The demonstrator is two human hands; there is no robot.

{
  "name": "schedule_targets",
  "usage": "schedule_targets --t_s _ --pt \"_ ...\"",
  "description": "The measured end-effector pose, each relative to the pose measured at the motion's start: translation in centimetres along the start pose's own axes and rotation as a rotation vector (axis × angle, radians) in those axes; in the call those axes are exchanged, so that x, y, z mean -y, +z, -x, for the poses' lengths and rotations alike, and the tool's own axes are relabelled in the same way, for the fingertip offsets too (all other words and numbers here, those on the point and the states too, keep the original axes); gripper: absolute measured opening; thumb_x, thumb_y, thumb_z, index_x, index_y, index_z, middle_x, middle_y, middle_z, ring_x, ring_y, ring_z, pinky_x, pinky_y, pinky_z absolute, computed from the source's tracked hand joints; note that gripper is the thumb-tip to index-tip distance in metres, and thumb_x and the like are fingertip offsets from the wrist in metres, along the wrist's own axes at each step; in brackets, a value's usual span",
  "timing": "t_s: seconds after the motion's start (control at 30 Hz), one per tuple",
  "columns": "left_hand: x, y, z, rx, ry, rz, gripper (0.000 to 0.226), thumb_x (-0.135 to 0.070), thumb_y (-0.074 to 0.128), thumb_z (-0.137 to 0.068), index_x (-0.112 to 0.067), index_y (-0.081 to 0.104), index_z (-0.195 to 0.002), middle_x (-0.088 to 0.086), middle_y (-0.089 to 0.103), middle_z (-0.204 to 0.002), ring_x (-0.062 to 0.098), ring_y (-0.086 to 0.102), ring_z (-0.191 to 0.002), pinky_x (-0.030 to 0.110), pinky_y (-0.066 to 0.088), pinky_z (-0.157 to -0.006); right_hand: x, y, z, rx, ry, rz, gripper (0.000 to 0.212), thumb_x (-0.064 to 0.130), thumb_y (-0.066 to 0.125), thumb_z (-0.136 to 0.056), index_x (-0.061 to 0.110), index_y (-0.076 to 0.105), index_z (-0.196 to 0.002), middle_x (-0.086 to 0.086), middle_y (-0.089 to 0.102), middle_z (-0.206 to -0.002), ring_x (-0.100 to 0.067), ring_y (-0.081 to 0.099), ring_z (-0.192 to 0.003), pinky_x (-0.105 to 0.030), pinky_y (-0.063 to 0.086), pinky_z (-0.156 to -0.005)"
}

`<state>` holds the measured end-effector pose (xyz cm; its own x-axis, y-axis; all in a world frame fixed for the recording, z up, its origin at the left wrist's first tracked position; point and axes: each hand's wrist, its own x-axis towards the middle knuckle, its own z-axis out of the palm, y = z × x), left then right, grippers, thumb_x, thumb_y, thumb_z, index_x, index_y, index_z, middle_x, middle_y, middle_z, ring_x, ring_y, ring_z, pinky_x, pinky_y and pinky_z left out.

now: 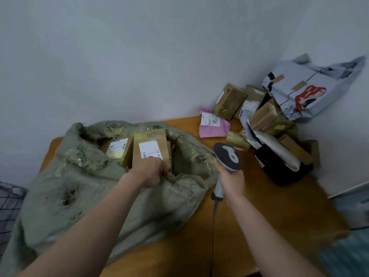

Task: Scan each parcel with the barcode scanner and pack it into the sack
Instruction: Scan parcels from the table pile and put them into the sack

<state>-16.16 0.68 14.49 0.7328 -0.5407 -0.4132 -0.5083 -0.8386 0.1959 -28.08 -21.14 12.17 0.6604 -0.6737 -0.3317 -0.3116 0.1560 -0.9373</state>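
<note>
A grey-green woven sack [65,188] lies open on the left of the wooden table [279,212]. Two brown cardboard parcels with white labels stand in its mouth: one on the left [119,149] and a taller one [149,145]. My left hand [150,172] grips the lower edge of the taller parcel at the sack's mouth. To the right of the sack, my right hand [231,179] holds a grey barcode scanner [227,156] by its handle, head up, its cable trailing down toward me.
A pile of parcels fills the table's far right corner: brown boxes [229,100], a pink mailer [212,125], a black bag [279,168] and a large grey printed bag [307,88] against the wall. White walls close off the back and the right side.
</note>
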Motion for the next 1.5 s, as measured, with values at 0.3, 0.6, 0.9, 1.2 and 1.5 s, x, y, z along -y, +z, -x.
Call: schedule_targets --t_s 0.3,0.6,0.9,1.2,1.5 --pt "-2.1 1.0 -0.6 0.372 -0.045 0.393 0.031 -0.038 0.063 -0.077 -0.030 0.077 -0.104 -0.003 0.068 -0.118 0.021 0.058 -0.113 0.041 0.045 -0.100 2.0 -2.4 -0.1 -0.098 -0.099 0.006 0.032 0.036 0.079 -0.089 0.023 0.070 -0.117 0.010 0.065 -0.107 -0.012 0.058 -0.112 -0.033 0.046 -0.100" --pt "4.6 3.7 2.4 0.239 -0.226 0.328 0.112 -0.104 0.050 -0.053 -0.033 0.056 -0.140 -0.002 0.057 -0.146 0.023 0.052 -0.131 0.044 0.040 -0.110 1.0 3.1 1.9 0.181 -0.076 0.035 0.027 0.032 0.079 -0.090 0.047 0.056 -0.087 0.028 0.058 -0.096 -0.012 0.056 -0.104 -0.035 0.045 -0.098" --pt "12.9 11.0 11.0 -0.372 -0.503 0.434 0.103 -0.106 0.055 -0.043 -0.038 0.057 -0.120 -0.007 0.055 -0.111 0.023 0.058 -0.111 0.048 0.049 -0.096 -1.8 8.1 3.0 0.266 0.050 0.041 0.023 0.034 0.083 -0.085 0.035 0.067 -0.101 0.011 0.070 -0.110 -0.018 0.063 -0.113 -0.038 0.050 -0.099" --pt "9.3 10.5 9.6 -0.599 -0.705 0.443 0.083 -0.098 0.048 -0.071 -0.028 0.065 -0.112 0.005 0.063 -0.113 0.031 0.057 -0.113 0.058 0.046 -0.098 -2.6 6.9 1.6 0.245 0.115 0.021 0.025 0.033 0.083 -0.085 0.036 0.064 -0.099 0.010 0.067 -0.107 -0.020 0.061 -0.113 -0.040 0.049 -0.101" --pt "-5.6 5.0 -0.9 -0.670 -0.273 0.574 0.049 -0.076 0.055 -0.088 -0.032 0.059 -0.109 -0.004 0.065 -0.103 0.017 0.062 -0.092 0.043 0.057 -0.081 -0.8 -2.2 -3.1 0.159 0.181 -0.192 0.017 0.023 0.078 -0.091 0.014 0.073 -0.105 -0.005 0.080 -0.093 -0.021 0.076 -0.083 -0.033 0.061 -0.070"
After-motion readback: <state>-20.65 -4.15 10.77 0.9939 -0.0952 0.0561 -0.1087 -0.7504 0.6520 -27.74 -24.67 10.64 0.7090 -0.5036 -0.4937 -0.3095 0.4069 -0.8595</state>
